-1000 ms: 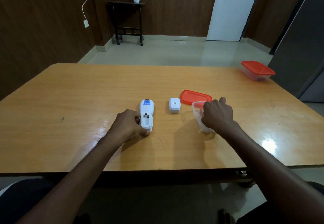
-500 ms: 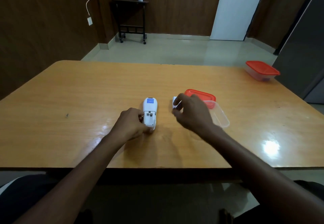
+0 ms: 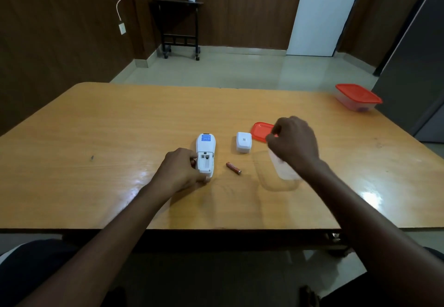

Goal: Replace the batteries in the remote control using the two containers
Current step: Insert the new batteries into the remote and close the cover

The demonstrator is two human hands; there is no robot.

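A white remote control lies face down near the table's middle, its battery bay open and empty. My left hand grips its lower left side. One brown battery lies loose on the table just right of the remote. The white battery cover rests further right. My right hand hovers over the far end of the open clear container, fingers curled and pinched; whatever is inside them is hidden. The container's red lid lies behind it, partly covered by my hand.
A second clear container with its red lid on stands at the table's far right corner. The wooden table ends close in front of me. A dark cabinet rises at the right.
My right hand moved from beside the remote back right to the open container. A battery now lies on the table next to the remote. My left hand stayed put.
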